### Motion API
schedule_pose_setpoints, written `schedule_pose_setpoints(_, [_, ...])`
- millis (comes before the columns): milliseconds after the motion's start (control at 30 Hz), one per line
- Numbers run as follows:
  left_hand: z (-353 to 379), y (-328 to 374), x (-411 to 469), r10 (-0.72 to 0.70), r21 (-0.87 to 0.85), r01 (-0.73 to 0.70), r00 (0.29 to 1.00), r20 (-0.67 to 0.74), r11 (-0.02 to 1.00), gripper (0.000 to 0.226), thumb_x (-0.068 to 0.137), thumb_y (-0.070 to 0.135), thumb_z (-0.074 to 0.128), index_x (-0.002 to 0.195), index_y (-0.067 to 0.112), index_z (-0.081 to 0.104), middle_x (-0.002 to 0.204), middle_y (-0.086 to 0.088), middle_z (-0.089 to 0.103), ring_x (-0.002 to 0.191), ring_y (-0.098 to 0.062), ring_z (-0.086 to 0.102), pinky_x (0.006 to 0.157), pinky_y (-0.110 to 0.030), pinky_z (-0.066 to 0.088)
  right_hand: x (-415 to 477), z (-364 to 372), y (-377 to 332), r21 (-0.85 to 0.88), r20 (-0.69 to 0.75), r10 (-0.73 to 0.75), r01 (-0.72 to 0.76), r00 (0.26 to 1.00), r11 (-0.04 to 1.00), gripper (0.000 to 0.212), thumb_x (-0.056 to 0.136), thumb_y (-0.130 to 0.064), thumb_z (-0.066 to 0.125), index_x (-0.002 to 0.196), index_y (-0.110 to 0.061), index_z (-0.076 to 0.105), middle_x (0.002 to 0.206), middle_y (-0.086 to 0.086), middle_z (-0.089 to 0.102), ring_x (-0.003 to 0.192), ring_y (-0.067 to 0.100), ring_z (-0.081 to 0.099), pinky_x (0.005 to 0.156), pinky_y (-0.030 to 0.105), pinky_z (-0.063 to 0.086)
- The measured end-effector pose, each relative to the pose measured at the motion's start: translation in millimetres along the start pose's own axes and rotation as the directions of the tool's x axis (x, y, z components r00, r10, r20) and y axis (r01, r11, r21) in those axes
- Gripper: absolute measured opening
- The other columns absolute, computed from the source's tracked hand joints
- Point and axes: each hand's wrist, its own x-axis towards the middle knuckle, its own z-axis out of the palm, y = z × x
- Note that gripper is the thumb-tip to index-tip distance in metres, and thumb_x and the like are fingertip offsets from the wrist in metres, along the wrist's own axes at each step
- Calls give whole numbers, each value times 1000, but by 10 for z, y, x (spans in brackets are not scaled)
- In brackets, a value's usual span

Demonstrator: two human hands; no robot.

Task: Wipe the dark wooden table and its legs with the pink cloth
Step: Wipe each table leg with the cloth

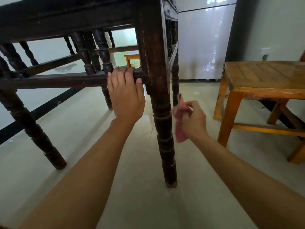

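Two hands work at the near corner leg [163,126] of the dark wooden table [66,15], viewed from low down. The right hand [194,119] pinches the bunched pink cloth [179,133], which hangs just beside the leg; whether cloth meets wood cannot be told. The left hand [126,96] curls over the lower rail [57,80], bracing. Beyond, the spindles [102,52] and farther legs [33,128] show no sign of wiping either way. Judged stage: leg-wiping under way at this corner; the tabletop's upper face is hidden, so its state is unknown.
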Motion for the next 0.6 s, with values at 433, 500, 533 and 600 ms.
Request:
schedule_pose_setpoints(433, [63, 10, -19, -28, -1, 28, 999, -37, 1000, 48, 100, 35, 27, 126, 7, 55, 128, -12, 56, 129, -30, 44, 119, -44, 17, -1121, 339, 411, -253, 290, -562, 628, 775, 736, 27, 78, -7, 78, 104, -13, 74, 111, 7, 70, 101, 18, 66, 95, 29, 52])
schedule_pose_setpoints(500, [51, 43, -20, -30, -11, 30, 999, -27, 1000, 47, 100, 35, 27, 125, 7, 55, 128, -12, 56, 129, -30, 44, 119, -45, 17, -920, 215, 385, -227, 257, -493, 548, 831, 805, 19, 82, -7, 73, 98, -18, 74, 105, 2, 62, 94, 11, 58, 88, 20, 52])
schedule_pose_setpoints(533, [42, 45, -16, -20, -14, 20, 1000, -17, 1000, 47, 100, 35, 27, 125, 7, 55, 128, -12, 56, 128, -30, 44, 119, -45, 18, -747, 117, 402, -214, 215, -370, 414, 904, 885, 19, 85, -7, 68, 94, -23, 73, 101, -2, 58, 88, 6, 53, 82, 16, 49])
schedule_pose_setpoints(600, [14, 20, -4, 6, -14, -6, 1000, 7, 1000, 47, 100, 36, 28, 126, 8, 55, 127, -12, 56, 128, -30, 44, 118, -45, 19, -315, -86, 555, -245, 96, -75, 96, 993, 965, 17, 90, -8, 60, 96, -20, 71, 103, -1, 57, 83, 5, 51, 75, 17, 48])
